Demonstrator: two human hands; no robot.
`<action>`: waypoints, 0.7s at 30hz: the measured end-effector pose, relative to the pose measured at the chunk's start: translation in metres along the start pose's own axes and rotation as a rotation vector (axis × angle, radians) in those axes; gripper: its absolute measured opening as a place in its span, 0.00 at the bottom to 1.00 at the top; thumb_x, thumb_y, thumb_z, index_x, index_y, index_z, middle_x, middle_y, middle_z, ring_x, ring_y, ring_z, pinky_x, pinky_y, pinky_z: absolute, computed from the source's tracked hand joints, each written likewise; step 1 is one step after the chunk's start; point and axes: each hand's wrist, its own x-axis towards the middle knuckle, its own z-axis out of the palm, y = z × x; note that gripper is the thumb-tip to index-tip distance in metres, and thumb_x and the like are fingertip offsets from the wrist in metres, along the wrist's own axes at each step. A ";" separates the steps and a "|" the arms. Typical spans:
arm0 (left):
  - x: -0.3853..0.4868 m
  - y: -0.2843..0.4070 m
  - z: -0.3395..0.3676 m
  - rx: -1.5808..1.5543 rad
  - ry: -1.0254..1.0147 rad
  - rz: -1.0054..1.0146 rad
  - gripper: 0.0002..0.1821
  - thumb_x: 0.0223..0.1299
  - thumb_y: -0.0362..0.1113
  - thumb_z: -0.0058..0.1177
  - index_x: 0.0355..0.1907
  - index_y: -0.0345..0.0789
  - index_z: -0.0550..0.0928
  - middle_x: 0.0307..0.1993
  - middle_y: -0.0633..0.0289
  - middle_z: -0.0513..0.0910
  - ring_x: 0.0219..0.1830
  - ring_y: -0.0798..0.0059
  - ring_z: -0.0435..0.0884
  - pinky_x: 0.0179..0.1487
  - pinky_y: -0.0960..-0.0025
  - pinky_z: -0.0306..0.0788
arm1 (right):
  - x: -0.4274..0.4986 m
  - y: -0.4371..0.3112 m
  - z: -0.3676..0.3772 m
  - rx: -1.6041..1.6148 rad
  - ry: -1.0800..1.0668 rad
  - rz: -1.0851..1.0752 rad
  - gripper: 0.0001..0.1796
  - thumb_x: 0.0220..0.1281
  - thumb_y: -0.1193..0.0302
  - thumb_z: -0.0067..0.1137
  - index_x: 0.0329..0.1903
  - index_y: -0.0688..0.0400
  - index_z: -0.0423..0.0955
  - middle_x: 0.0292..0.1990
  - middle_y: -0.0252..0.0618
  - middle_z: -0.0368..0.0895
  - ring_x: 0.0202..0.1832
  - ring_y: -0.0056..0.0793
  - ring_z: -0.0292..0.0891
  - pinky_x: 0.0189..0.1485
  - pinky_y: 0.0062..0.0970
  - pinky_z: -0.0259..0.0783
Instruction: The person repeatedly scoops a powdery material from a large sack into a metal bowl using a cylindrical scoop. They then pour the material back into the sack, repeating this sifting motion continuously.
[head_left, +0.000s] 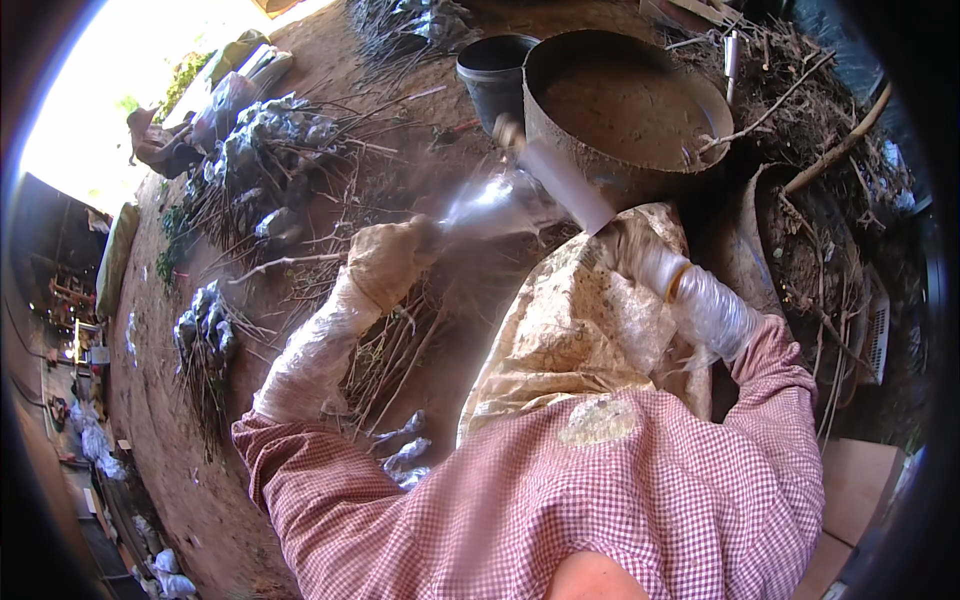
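Note:
My left hand (391, 259), in a muddy glove with clear film wound over the forearm, is closed on one end of a strip of clear plastic film (487, 201). The strip stretches, blurred, to a roll of stretch film (568, 186) held tilted in the air, a core end poking from its top. My right hand (634, 247), also gloved and blurred, grips the roll's lower end; its fingers are hard to make out. Below my left hand lies a loose bundle of thin woody stems (397, 360). A mud-stained plastic sheet (555, 322) covers my lap.
A large round tub (551, 139) of muddy water stands ahead, beside a black bucket (480, 79). Film-wrapped stem bundles (274, 139) and another bundle (206, 330) lie left on the dirt floor (180, 480). Tangled branches (795, 90) pile up right, near a cardboard box (859, 480).

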 end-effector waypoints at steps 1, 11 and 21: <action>-0.001 -0.005 0.002 -0.005 0.031 -0.053 0.11 0.67 0.45 0.55 0.38 0.40 0.82 0.26 0.56 0.85 0.29 0.56 0.86 0.35 0.55 0.79 | -0.008 -0.013 -0.006 -0.014 0.023 -0.084 0.21 0.66 0.63 0.61 0.59 0.56 0.76 0.43 0.42 0.86 0.40 0.25 0.85 0.39 0.23 0.85; 0.004 -0.001 0.027 0.644 0.360 0.082 0.12 0.69 0.52 0.54 0.40 0.47 0.81 0.36 0.71 0.82 0.38 0.73 0.82 0.33 0.65 0.76 | 0.017 -0.078 -0.043 0.840 -0.252 -0.230 0.43 0.58 0.40 0.58 0.67 0.57 0.66 0.57 0.51 0.77 0.48 0.27 0.83 0.35 0.18 0.82; 0.039 -0.003 -0.049 0.089 1.235 0.070 0.19 0.68 0.34 0.56 0.61 0.43 0.76 0.57 0.62 0.75 0.56 0.71 0.75 0.51 0.73 0.79 | 0.052 -0.064 0.037 0.288 0.334 -0.217 0.28 0.59 0.45 0.64 0.48 0.55 0.72 0.42 0.43 0.79 0.39 0.28 0.82 0.32 0.22 0.79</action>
